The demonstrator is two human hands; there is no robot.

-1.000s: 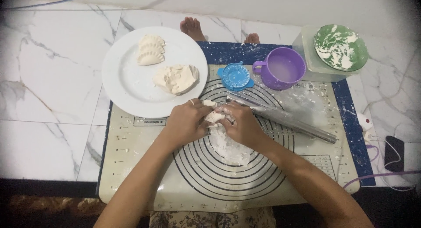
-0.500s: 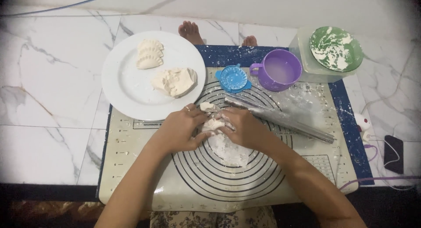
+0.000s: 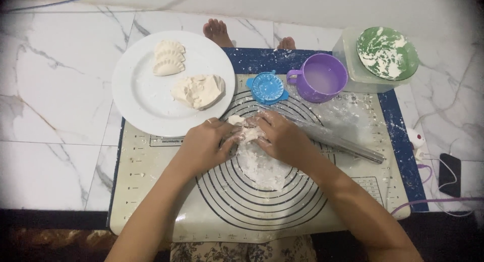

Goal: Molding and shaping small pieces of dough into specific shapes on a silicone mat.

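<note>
— While both hands press together over the floured middle of the pastry mat, how much of the dumpling work looks finished?

— Some of it, I would judge. On the round white plate (image 3: 136, 98) lie three pleated, half-moon dumplings (image 3: 169, 58), overlapping at its upper part, already shaped. Beside them sits one pale lump of raw dough (image 3: 199, 90), not yet divided. So a fair share seems left.

— And the piece in hand?

— The left hand (image 3: 204, 146) and the right hand (image 3: 282, 138) are curled close, fingertips meeting around a small piece of white dough (image 3: 249, 133), which rests on the cream silicone mat with black concentric rings (image 3: 151, 191), just above a patch of loose flour (image 3: 262, 166). Whether they pinch or merely flatten it I cannot tell. A tiny scrap of dough (image 3: 235, 120) lies just beside the left fingertips.

— Count the tools.

— One small blue scalloped dumpling press (image 3: 267, 87), shut flat and untouched; one purple plastic mug (image 3: 322, 80) with cloudy liquid; one green bowl smeared with flour (image 3: 387, 53), set atop a clear plastic tub (image 3: 353, 75); one clear rolling pin (image 3: 343, 143), lying slantwise just beside the right hand.

— Anything else?

— Two bare feet (image 3: 218, 33) beyond the mat, on the marble floor, and one dark phone (image 3: 448, 174) at the right edge.
</note>
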